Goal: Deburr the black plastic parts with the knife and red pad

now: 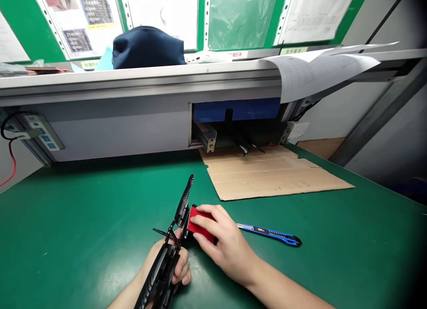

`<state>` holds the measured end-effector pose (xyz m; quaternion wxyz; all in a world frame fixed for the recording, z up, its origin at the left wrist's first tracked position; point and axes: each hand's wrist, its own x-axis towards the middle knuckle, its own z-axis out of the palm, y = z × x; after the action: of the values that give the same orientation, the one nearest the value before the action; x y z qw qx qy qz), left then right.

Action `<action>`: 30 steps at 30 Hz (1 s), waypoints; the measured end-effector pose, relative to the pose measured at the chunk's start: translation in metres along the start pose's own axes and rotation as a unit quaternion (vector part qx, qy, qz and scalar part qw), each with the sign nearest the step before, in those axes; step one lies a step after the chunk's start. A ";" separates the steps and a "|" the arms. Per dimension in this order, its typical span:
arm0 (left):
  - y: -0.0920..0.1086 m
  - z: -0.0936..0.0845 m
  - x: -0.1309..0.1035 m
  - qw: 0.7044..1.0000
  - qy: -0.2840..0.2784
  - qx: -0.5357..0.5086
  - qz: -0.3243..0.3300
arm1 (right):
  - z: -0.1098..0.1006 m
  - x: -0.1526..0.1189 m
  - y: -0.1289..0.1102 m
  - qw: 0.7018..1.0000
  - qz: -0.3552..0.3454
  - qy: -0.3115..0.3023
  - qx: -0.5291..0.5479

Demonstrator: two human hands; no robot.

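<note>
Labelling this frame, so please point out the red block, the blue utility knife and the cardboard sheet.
red block (200,228), head view, its top face.
blue utility knife (270,233), head view, mid handle.
cardboard sheet (273,175), head view, its bare middle.

Factory workstation – green bench mat (83,220); posted work sheets (83,19); power strip (43,135) under shelf

A glossy black plastic part (167,251) was gripped by the left hand's fingers (182,269), and a bright red block (199,226) was pinched under the right hand's fingers (208,222). Just beyond those fingers a blue-and-black utility knife (270,233) was seen on the dark green worktop (83,224). Farther off, plain brown cardboard (273,175) was laid.
</note>
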<state>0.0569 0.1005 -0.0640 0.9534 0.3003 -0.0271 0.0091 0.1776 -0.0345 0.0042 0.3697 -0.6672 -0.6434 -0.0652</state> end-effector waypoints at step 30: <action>0.049 0.042 -0.019 0.960 0.195 0.064 0.192 | -0.024 -0.002 0.005 0.981 0.120 -0.113 0.106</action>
<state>0.0340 0.1167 -0.0031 0.8992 0.3424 0.1033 0.2521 0.1915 -0.0496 0.0186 0.3689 -0.6995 -0.5994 0.1239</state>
